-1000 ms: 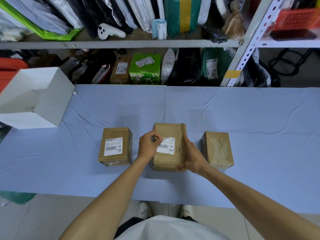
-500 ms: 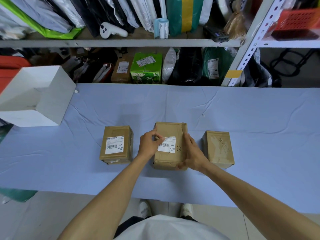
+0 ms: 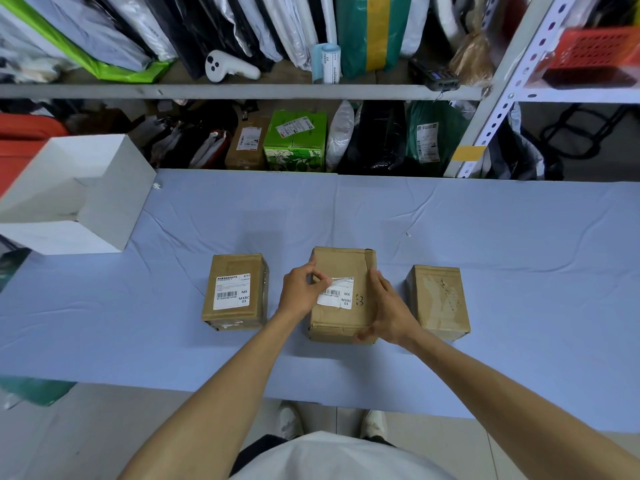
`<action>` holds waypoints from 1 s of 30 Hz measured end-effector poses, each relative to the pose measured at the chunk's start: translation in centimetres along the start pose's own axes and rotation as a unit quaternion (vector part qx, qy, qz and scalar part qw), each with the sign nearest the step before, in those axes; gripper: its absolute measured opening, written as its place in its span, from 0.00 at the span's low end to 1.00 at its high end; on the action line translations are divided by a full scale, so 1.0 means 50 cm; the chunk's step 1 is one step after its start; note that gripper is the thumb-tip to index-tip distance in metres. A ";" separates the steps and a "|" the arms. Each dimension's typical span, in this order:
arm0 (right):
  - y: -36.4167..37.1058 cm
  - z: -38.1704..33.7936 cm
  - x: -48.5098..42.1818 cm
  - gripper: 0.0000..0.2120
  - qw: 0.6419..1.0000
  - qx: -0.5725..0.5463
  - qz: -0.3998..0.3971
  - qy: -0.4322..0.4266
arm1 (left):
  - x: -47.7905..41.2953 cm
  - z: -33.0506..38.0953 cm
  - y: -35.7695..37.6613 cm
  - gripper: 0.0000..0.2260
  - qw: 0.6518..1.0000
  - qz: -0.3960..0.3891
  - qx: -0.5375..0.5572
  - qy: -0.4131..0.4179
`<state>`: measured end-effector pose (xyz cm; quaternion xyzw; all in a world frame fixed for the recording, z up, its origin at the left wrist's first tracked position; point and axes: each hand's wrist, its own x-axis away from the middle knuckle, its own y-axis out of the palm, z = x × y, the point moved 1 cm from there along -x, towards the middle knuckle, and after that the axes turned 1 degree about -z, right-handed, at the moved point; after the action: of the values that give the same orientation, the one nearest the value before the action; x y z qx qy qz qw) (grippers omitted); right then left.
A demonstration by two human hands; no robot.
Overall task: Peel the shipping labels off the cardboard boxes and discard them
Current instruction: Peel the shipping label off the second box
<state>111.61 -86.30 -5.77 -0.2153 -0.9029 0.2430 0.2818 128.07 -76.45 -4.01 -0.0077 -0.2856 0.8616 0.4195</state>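
Three cardboard boxes stand in a row on the blue table (image 3: pixel 485 237). The middle box (image 3: pixel 346 265) carries a white shipping label (image 3: pixel 337 295) whose upper left corner is lifted. My left hand (image 3: pixel 299 294) pinches that lifted corner between thumb and fingers. My right hand (image 3: pixel 388 311) grips the box's right side and front corner and steadies it. The left box (image 3: pixel 235 291) has a flat, whole label (image 3: pixel 232 292). The right box (image 3: pixel 438 299) shows only torn glue marks on top.
An open white box (image 3: pixel 104 202) sits at the table's far left. Behind the table, metal shelves (image 3: pixel 242 91) hold parcels, bags and a green carton (image 3: pixel 294 140). My shoes show under the table's near edge.
My left hand has drawn the label's corner a little further off the middle box. My right hand keeps the same hold.
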 end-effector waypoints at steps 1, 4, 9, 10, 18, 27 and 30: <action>0.000 -0.001 0.000 0.71 1.000 0.005 0.001 0.000 | -0.001 -0.001 0.000 0.02 1.000 0.001 0.001 0.001; 0.000 -0.002 -0.001 0.70 1.000 0.005 0.002 -0.001 | -0.002 -0.001 -0.002 0.02 1.000 0.003 0.004 0.002; 0.002 0.002 -0.001 0.69 1.000 0.001 0.005 0.003 | 0.000 0.001 -0.001 0.02 1.000 -0.003 0.011 0.000; 0.002 0.002 -0.001 0.69 1.000 0.003 0.005 0.003 | 0.000 0.000 -0.001 0.01 1.000 -0.005 0.011 -0.001; 0.001 -0.003 0.001 0.69 1.000 0.010 0.003 0.007 | 0.002 0.004 -0.003 0.01 1.000 -0.007 0.020 -0.006; 0.000 -0.005 0.002 0.69 1.000 0.003 0.003 0.007 | -0.002 0.005 0.000 0.02 1.000 -0.019 0.017 -0.005; 0.000 -0.004 0.002 0.69 1.000 0.005 0.005 0.007 | -0.002 0.003 -0.001 0.02 1.000 -0.020 0.018 -0.008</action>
<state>111.66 -86.18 -5.61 -0.2198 -0.8984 0.2475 0.2885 128.11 -76.59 -3.88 0.0124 -0.2729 0.8580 0.4349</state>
